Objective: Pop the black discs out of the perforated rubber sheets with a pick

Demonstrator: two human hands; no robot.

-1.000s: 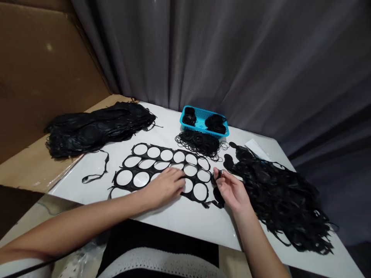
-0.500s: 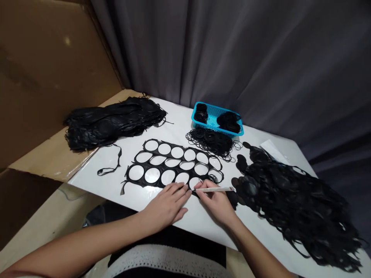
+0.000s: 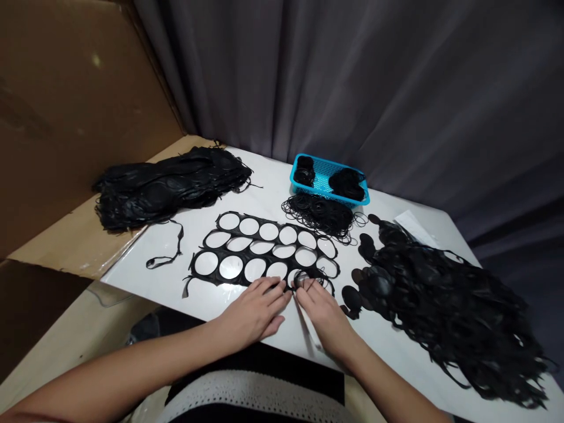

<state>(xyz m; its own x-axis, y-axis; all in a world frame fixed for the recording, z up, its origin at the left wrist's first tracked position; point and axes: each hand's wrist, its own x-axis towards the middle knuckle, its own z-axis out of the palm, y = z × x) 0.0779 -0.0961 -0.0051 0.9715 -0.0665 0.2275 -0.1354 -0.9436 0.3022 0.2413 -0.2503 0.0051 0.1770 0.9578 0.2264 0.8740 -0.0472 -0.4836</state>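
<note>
A black sheet with rows of round holes (image 3: 219,278) lies flat on the white table (image 3: 207,305). My left hand (image 3: 253,308) rests on its near edge, fingers stretched out flat. Just beside those fingertips, my right hand (image 3: 324,311) is closed, its fingertips at the sheet's near right corner. A thin white pen-like stick (image 3: 312,330) runs under the right hand, slanting toward me; its tip is hidden. Several thin black rings (image 3: 325,274) lie loosely around the right fingertips, over the sheet's right end.
A blue basket (image 3: 328,197) holds black bundles, with a heap of thin black rings (image 3: 321,216) before it. A stack of black sheets (image 3: 171,188) lies left. At right are black scraps (image 3: 458,317), black discs (image 3: 351,296) and white paper (image 3: 414,226). A cardboard wall (image 3: 83,82) stands left.
The white stick has swung from pointing right to slanting toward me under my right hand. That hand's fingers have turned down onto the sheet. My left hand has stayed in place.
</note>
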